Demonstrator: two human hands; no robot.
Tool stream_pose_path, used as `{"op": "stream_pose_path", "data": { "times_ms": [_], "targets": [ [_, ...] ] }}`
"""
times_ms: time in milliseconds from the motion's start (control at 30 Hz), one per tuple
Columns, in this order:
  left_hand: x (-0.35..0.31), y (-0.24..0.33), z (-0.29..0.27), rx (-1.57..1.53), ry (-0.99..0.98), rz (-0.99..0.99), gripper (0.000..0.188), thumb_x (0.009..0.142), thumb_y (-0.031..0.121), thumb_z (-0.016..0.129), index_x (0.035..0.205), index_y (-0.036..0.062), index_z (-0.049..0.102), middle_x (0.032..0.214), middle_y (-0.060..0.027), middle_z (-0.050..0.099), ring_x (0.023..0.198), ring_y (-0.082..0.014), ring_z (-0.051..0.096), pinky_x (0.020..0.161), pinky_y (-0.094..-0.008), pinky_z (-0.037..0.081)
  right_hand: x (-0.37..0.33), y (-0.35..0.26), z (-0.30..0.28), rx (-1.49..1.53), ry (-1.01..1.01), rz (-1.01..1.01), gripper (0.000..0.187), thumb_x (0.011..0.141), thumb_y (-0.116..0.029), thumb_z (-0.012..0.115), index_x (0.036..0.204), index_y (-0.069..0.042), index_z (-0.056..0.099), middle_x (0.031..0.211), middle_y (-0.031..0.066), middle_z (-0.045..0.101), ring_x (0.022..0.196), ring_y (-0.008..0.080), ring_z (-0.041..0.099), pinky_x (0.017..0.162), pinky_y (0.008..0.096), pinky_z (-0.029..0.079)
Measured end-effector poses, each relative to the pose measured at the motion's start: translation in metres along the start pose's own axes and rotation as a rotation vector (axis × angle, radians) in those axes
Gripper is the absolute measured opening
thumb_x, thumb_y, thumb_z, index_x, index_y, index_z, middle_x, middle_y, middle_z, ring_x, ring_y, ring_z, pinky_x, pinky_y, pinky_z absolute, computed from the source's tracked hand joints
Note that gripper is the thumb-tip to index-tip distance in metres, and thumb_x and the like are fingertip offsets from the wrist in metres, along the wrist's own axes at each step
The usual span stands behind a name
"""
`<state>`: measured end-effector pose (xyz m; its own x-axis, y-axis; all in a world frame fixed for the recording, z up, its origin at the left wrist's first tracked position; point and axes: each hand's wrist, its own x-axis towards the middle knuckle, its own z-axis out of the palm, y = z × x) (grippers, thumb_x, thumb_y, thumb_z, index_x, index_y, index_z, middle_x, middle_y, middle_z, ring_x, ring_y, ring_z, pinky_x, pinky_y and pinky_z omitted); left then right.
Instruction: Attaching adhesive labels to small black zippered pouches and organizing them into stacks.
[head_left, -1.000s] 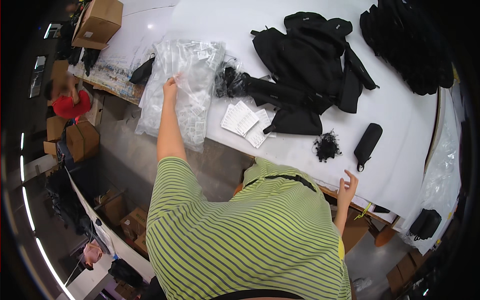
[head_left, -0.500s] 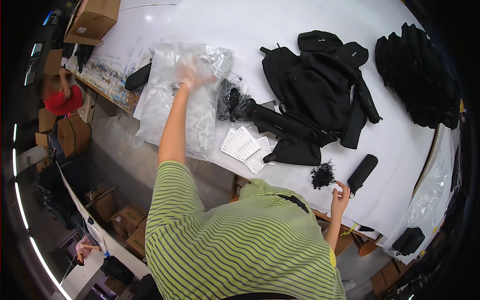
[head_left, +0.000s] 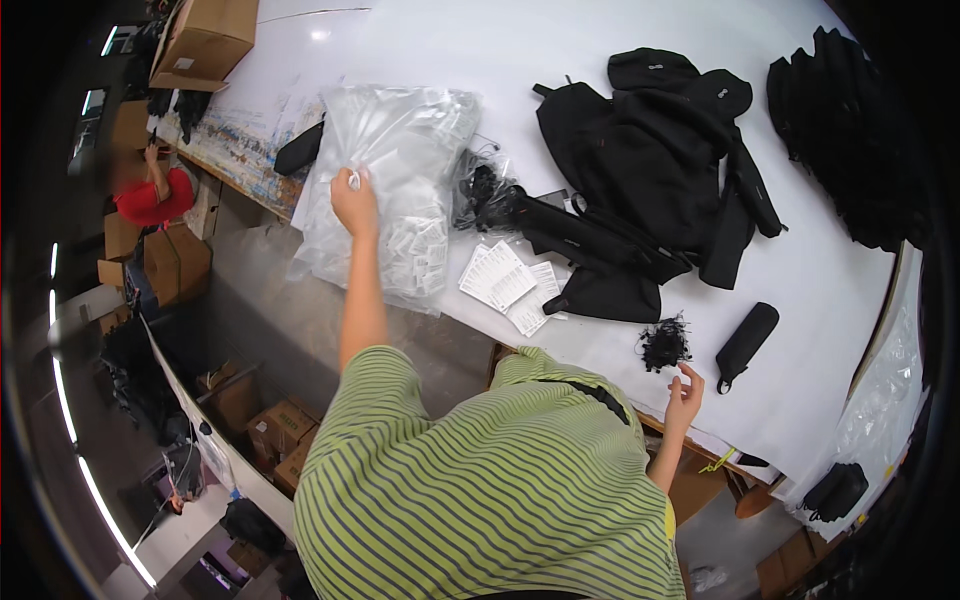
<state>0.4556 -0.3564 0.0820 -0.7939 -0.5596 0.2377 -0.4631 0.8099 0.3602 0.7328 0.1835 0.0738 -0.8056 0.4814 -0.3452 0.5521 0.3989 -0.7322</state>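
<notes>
My left hand (head_left: 355, 203) is closed on a gathered fold of a large clear plastic bag (head_left: 415, 135), which has many small white printed labels inside. Loosely curled, with fingers apart, my right hand (head_left: 684, 395) rests at the table's front edge and seems to hold nothing. Just beyond its fingertips lies a tangle of thin black cords (head_left: 665, 344). A slim black zip pouch (head_left: 748, 340) is to the right of that. Between my hands, white printed cards (head_left: 497, 277) lie fanned out beside a small clear bag of black cords (head_left: 484, 190).
Several black pouches (head_left: 640, 170) are heaped on the white table, with a taller black stack (head_left: 840, 140) at far right. Another black pouch (head_left: 299, 150) lies left of the bag. A cardboard box (head_left: 205, 42) stands at the far left corner. A person in red (head_left: 155, 195) is beyond the table.
My left hand has come off the middle of the plastic bag toward its left side and now grips a fold of it, pulling the film into creases. My right hand has hardly moved.
</notes>
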Motion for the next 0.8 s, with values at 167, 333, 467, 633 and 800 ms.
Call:
{"op": "stream_pose_path", "data": {
  "times_ms": [167,333,467,633,800],
  "targets": [
    [-0.006,-0.006,0.012,-0.335,0.481,-0.318,0.036,0.082,0.029,0.059,0.086,-0.0066,0.056,0.084,-0.022,0.06,0.079,-0.0369,0.056,0.072,-0.0435,0.043,-0.001,-0.002,0.005,0.023,-0.06,-0.055,0.024,0.081,-0.003,0.055,0.104,-0.009,0.061,0.102,0.0042,0.052,0.065,0.0112,0.054,0.058,0.0215,0.044],
    [0.022,-0.019,-0.008,-0.479,0.683,-0.382,0.034,0.082,0.026,0.059,0.087,-0.0081,0.058,0.084,-0.0225,0.061,0.076,-0.0344,0.057,0.073,-0.0427,0.045,-0.005,0.001,-0.006,0.053,-0.028,-0.055,0.023,0.081,-0.003,0.055,0.103,-0.008,0.061,0.103,0.0055,0.053,0.069,0.0109,0.055,0.058,0.0228,0.046],
    [0.023,0.022,-0.027,-0.937,0.508,-0.3,0.021,0.083,0.017,0.062,0.082,-0.0036,0.058,0.077,-0.012,0.062,0.069,-0.0212,0.058,0.066,-0.0334,0.048,-0.002,0.02,-0.005,0.035,0.014,-0.158,0.031,0.077,0.003,0.052,0.103,-0.01,0.062,0.1,0.0056,0.056,0.085,0.014,0.054,0.063,0.0219,0.044],
    [-0.13,0.16,-0.027,-1.178,-0.273,-0.132,0.013,0.085,0.014,0.061,0.078,0.0042,0.059,0.073,-0.0033,0.06,0.067,-0.0098,0.053,0.061,-0.0248,0.045,0.0,-0.006,0.002,0.178,0.022,-0.097,0.023,0.079,-0.001,0.055,0.098,-0.012,0.063,0.097,0.0036,0.054,0.069,0.0115,0.052,0.057,0.0216,0.042],
    [-0.288,0.265,0.013,-1.121,-0.818,0.101,0.026,0.083,0.021,0.063,0.075,-0.0022,0.055,0.067,-0.0011,0.053,0.067,-0.0065,0.044,0.06,-0.0244,0.039,-0.017,0.001,-0.008,0.231,0.061,-0.111,0.02,0.081,-0.003,0.055,0.097,-0.01,0.063,0.092,0.002,0.056,0.064,0.0094,0.051,0.055,0.0204,0.039]
  ]
}}
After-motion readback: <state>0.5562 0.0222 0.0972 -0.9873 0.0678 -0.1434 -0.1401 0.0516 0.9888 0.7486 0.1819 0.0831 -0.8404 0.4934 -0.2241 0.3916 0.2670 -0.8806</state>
